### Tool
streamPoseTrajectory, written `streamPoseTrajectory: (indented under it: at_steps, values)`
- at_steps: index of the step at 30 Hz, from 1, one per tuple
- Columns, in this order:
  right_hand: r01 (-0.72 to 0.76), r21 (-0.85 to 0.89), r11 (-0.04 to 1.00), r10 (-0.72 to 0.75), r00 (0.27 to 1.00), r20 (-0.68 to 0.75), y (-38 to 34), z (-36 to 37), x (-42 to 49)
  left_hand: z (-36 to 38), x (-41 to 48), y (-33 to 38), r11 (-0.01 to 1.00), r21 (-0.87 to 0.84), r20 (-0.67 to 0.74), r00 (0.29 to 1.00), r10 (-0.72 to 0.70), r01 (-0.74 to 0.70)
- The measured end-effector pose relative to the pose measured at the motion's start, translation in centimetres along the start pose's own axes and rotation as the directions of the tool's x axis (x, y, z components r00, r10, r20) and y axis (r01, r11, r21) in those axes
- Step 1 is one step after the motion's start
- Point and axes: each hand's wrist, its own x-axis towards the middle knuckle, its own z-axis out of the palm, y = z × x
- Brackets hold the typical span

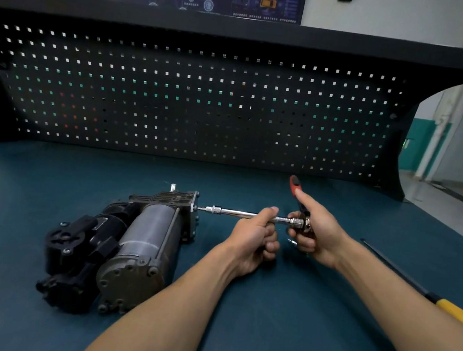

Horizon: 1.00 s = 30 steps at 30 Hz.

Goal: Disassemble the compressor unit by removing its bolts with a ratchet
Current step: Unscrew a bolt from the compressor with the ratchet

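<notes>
The compressor unit [132, 247] is laid on the tabletop [277, 328]. To its right, the extension bar [237, 213] is set against it and held by the curled left hand [253, 243]. The ratchet [294, 186] is gripped by the right hand [316, 233].

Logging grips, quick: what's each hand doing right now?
Left hand: grips the extension bar.
Right hand: grips the ratchet, thumb along its red handle.
</notes>
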Motion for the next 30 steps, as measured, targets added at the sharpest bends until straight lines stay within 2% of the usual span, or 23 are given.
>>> streamPoseTrajectory:
  at_steps: [5,7,9,14,16,19,21,24,27,30]
  values:
    - [0.028,-0.106,0.994,-0.028,1.000,0.002,0.0,-0.4,0.1,0.1,-0.1,0.0,1.000,0.009,-0.014,1.000,0.009,-0.009]
    - [0.100,-0.168,0.981,-0.106,0.994,-0.027,0.1,-0.5,0.2,0.1,-0.1,0.0,1.000,0.009,-0.023,1.000,0.009,-0.008]
    - [0.229,-0.241,0.943,-0.250,0.967,-0.058,0.1,-0.5,0.2,0.1,-0.2,0.0,1.000,0.009,-0.023,1.000,0.002,-0.001]
    - [0.522,-0.347,0.779,-0.563,0.826,-0.020,0.8,-0.5,0.1,-0.1,-0.3,0.2,1.000,0.007,-0.018,1.000,-0.014,0.014]
    - [0.601,-0.430,0.674,-0.661,0.750,0.012,1.1,-0.8,0.1,-0.1,-0.3,0.2,1.000,0.003,-0.017,1.000,-0.014,0.014]
    - [0.701,-0.545,0.461,-0.793,0.601,0.103,1.3,-1.1,-0.1,-0.2,-0.2,0.1,1.000,0.011,-0.017,1.000,-0.010,0.011]
    - [0.732,-0.590,0.341,-0.837,0.522,0.164,1.5,-1.3,0.0,-0.2,-0.2,0.1,1.000,0.025,-0.027,1.000,-0.005,0.006]
    - [0.720,-0.642,0.262,-0.838,0.500,0.219,1.6,-1.5,0.0,-0.2,-0.1,0.2,0.998,0.060,-0.041,0.999,0.005,-0.003]
    - [0.737,-0.668,0.103,-0.879,0.382,0.285,1.8,-1.3,0.3,-0.2,0.0,0.3,0.995,0.102,-0.036,0.999,-0.006,0.010]
    - [0.738,-0.671,0.076,-0.888,0.355,0.291,2.0,-1.2,0.5,-0.1,0.0,0.3,0.990,0.137,-0.044,0.999,-0.008,0.014]
